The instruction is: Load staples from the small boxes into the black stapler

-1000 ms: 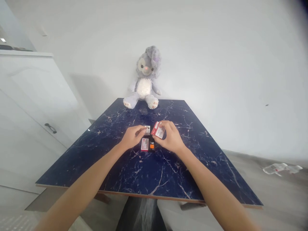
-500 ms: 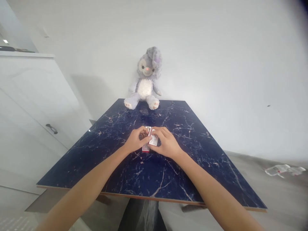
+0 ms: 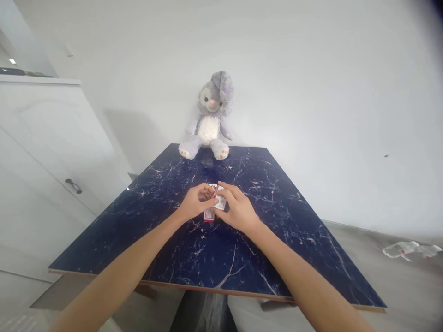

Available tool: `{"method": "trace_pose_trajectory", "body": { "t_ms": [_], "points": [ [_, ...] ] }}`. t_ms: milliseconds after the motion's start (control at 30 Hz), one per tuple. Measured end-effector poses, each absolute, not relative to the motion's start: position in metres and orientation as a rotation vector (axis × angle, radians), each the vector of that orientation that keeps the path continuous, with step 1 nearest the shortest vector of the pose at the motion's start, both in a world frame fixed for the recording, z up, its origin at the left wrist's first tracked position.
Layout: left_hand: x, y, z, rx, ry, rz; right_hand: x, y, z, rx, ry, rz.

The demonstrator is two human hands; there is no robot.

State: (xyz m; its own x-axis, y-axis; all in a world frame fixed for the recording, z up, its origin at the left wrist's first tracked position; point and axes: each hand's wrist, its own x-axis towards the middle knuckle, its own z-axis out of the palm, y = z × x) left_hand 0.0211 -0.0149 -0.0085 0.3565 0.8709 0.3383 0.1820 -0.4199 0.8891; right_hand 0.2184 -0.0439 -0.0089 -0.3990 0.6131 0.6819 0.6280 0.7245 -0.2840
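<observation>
A small white-and-red carton (image 3: 221, 201) is held tilted over the middle of the table, with printing on its pale face. My right hand (image 3: 239, 210) grips it from the right, fingers along the top and thumb at the near edge. From the left, my left hand (image 3: 195, 202) closes on the same carton, its thumb pressed on the left edge and its fingers curled behind. Beneath them lies another white box with a red end (image 3: 208, 216), partly covered by the hands. The exact contents and kind of both boxes cannot be made out.
A grey plush rabbit (image 3: 209, 129) sits at the far edge of the dark blue marbled table (image 3: 221, 258), against the wall. To the left stands a white cabinet (image 3: 44, 152) with a dark handle. Clear plastic packaging (image 3: 411, 250) lies on the floor at right.
The held carton tilts slightly more, and its red edge shows more. Both hands keep nearly the same places. The whole view has shifted a little.
</observation>
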Motion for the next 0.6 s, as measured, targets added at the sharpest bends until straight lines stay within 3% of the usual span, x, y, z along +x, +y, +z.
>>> {"method": "trace_pose_trajectory", "body": {
  "t_ms": [233, 600],
  "points": [
    [0.034, -0.012, -0.019, 1.616, 0.983, 1.231, 0.212, -0.049, -0.002, -1.099, -2.013, -0.025],
    [0.032, -0.024, -0.008, 1.841, 0.897, 1.132, 0.217, -0.047, 0.000, -1.022, -1.995, -0.047]
  ]
}}
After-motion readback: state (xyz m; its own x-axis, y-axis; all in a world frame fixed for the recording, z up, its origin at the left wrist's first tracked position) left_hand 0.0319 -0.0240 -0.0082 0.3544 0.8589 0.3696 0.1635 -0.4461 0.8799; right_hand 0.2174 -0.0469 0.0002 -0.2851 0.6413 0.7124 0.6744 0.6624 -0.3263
